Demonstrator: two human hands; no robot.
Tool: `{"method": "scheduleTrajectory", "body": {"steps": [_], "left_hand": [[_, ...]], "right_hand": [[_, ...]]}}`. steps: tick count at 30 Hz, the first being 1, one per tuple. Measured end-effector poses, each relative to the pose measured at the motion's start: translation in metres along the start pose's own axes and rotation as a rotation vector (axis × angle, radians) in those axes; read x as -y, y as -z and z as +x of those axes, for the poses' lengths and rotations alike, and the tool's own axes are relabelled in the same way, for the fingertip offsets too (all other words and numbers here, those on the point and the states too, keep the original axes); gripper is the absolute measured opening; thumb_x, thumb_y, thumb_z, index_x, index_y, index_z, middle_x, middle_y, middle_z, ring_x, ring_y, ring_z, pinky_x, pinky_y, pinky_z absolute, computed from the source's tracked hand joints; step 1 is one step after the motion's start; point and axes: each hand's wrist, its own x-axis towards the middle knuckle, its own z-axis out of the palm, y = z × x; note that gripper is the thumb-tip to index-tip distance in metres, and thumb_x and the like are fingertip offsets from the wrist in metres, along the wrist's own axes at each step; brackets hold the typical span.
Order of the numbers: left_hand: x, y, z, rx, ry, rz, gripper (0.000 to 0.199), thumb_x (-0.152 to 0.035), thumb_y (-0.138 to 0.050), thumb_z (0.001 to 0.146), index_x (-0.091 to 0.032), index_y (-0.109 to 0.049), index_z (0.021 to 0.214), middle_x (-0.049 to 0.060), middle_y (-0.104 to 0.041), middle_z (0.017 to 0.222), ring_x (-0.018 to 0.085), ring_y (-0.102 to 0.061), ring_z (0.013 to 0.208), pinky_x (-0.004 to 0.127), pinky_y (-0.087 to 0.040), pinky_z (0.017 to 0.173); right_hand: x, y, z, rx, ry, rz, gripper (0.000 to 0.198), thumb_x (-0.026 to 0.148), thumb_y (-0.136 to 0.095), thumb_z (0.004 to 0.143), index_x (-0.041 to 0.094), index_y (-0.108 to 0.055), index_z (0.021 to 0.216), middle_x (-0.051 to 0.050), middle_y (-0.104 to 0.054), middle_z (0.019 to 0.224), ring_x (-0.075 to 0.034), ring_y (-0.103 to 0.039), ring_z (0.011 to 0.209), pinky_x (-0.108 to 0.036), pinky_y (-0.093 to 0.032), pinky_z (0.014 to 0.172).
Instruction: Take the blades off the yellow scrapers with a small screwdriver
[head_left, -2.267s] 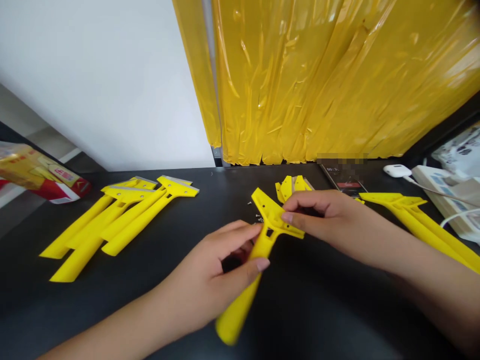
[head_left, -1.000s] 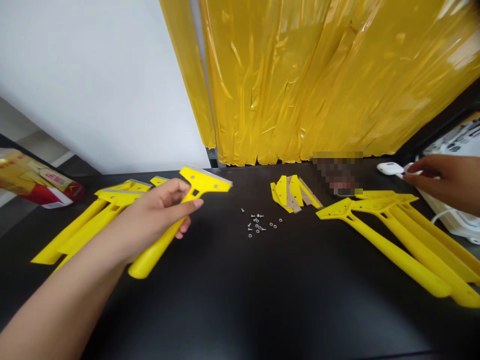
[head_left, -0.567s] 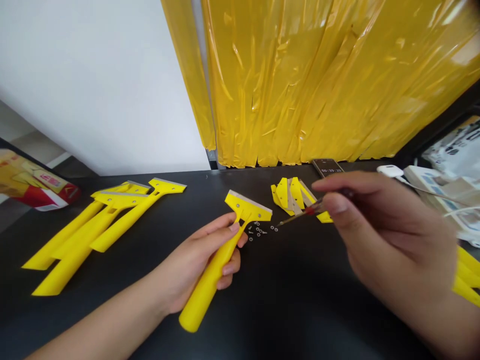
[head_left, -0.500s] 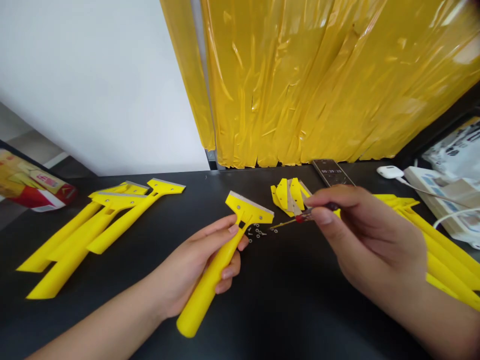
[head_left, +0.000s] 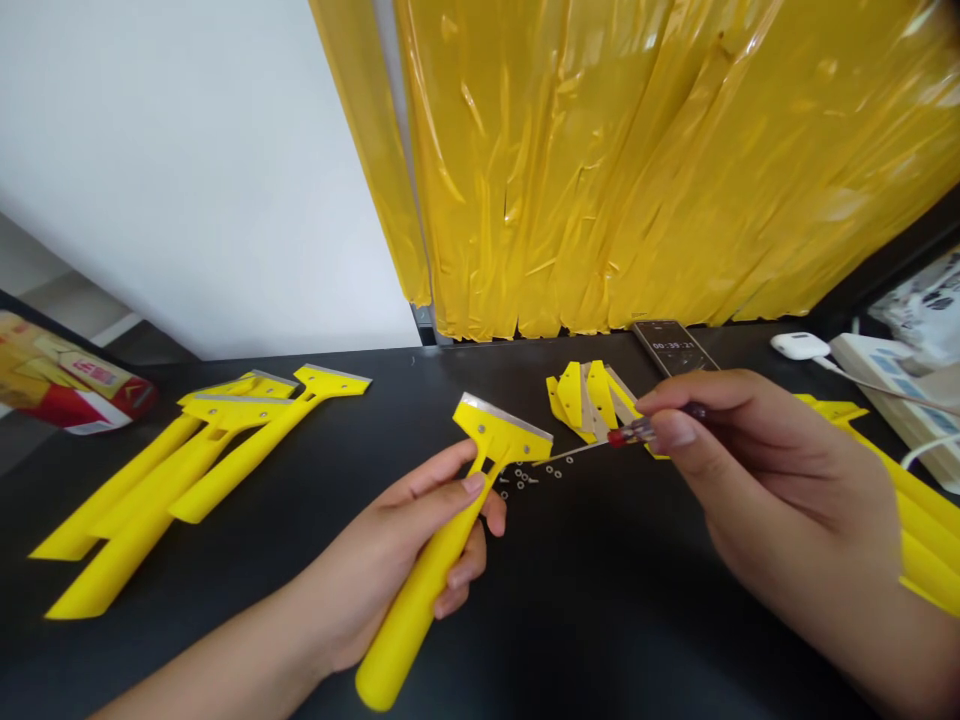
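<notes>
Hands apart: L hand (head_left: 409,535) clamped round handle of a yellow plastic T-shaped scraper (head_left: 420,605) w/ grey metal blade, over middle of black table (head_left: 570,620); R hand (head_left: 780,490) pinches a slim red-and-clear-handled screwdriver (head_left: 634,432), tip nr scraper head, contact can't tell. Scraper prob. light, stiff, a bit slippery; best held by handle nr neck, off blade. Beyond: small silvery screws & washers (head_left: 533,481); twds table's back edge, flat yellow plates (head_left: 571,395); twds L edge, more yellow scrapers (head_left: 259,440).

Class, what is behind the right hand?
Yellow handles show past the right hand, on the black table; whatever the hand covers, including parts of them, cannot be seen.
</notes>
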Motion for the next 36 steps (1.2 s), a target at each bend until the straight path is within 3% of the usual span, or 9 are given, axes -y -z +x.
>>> {"method": "scheduleTrajectory", "body": {"steps": [3,6,14,20,24,27,31,36], "left_hand": [[0.002,0.001,0.0,0.016,0.051,-0.028,0.027,-0.036,-0.07,0.103,-0.027,-0.062,0.127,0.002,-0.068,0.089,0.008,-0.049,0.055,0.018,-0.04,0.044],[0.003,0.001,0.0,0.028,0.078,-0.041,0.021,-0.036,-0.07,0.103,-0.026,-0.062,0.12,0.002,-0.066,0.089,0.007,-0.049,0.054,0.018,-0.038,0.044],[0.002,0.002,0.0,0.021,0.086,-0.064,0.018,-0.036,-0.068,0.104,-0.025,-0.058,0.114,-0.001,-0.063,0.088,0.006,-0.047,0.052,0.017,-0.035,0.042],[0.002,0.003,0.001,0.035,0.085,-0.061,0.017,-0.037,-0.067,0.105,-0.024,-0.056,0.109,-0.002,-0.061,0.088,0.005,-0.045,0.052,0.016,-0.034,0.042],[0.003,0.003,0.001,0.017,0.086,-0.062,0.017,-0.037,-0.066,0.105,-0.025,-0.056,0.112,-0.002,-0.06,0.087,0.006,-0.044,0.052,0.016,-0.034,0.042],[0.002,0.002,0.0,0.012,0.087,-0.062,0.014,-0.035,-0.065,0.106,-0.025,-0.057,0.111,-0.002,-0.059,0.087,0.006,-0.045,0.052,0.016,-0.034,0.042],[0.002,0.0,0.001,0.017,0.085,-0.061,0.014,-0.035,-0.067,0.105,-0.024,-0.058,0.106,-0.002,-0.058,0.087,0.006,-0.044,0.052,0.017,-0.033,0.042],[0.004,-0.001,0.001,0.008,0.072,-0.047,0.018,-0.036,-0.068,0.104,-0.022,-0.058,0.098,-0.002,-0.057,0.086,0.005,-0.043,0.051,0.017,-0.033,0.042]], "right_hand": [[-0.002,-0.001,0.001,0.033,0.013,-0.03,0.013,0.026,-0.077,0.098,0.033,-0.078,0.11,0.002,-0.077,0.095,-0.017,-0.071,0.082,-0.029,-0.06,0.083],[-0.003,-0.002,0.002,0.032,0.019,-0.058,0.012,0.024,-0.077,0.097,0.032,-0.078,0.107,0.001,-0.076,0.093,-0.018,-0.07,0.08,-0.031,-0.06,0.083],[0.0,-0.002,0.0,0.026,0.067,-0.149,0.013,0.024,-0.077,0.097,0.033,-0.077,0.106,0.003,-0.076,0.092,-0.015,-0.068,0.076,-0.027,-0.059,0.081],[-0.005,-0.002,0.001,0.015,0.01,-0.14,0.009,0.028,-0.077,0.099,0.032,-0.077,0.107,0.004,-0.075,0.091,-0.014,-0.067,0.076,-0.027,-0.057,0.083],[-0.005,-0.001,0.002,0.047,0.079,-0.192,0.01,0.03,-0.074,0.101,0.032,-0.076,0.111,0.003,-0.075,0.093,-0.014,-0.068,0.078,-0.028,-0.054,0.075],[0.001,0.004,0.004,0.128,0.226,-0.344,0.012,0.033,-0.07,0.104,0.027,-0.072,0.115,0.0,-0.077,0.097,-0.017,-0.072,0.083,-0.032,-0.052,0.073],[0.007,0.009,0.008,0.205,0.463,-0.668,0.025,0.043,-0.062,0.108,0.019,-0.069,0.111,-0.008,-0.078,0.092,-0.026,-0.072,0.081,-0.046,-0.049,0.088],[0.006,0.008,0.008,0.2,0.407,-0.891,0.038,0.053,-0.055,0.109,0.023,-0.062,0.086,-0.006,-0.071,0.072,-0.026,-0.061,0.058,-0.043,-0.041,0.067]]}}
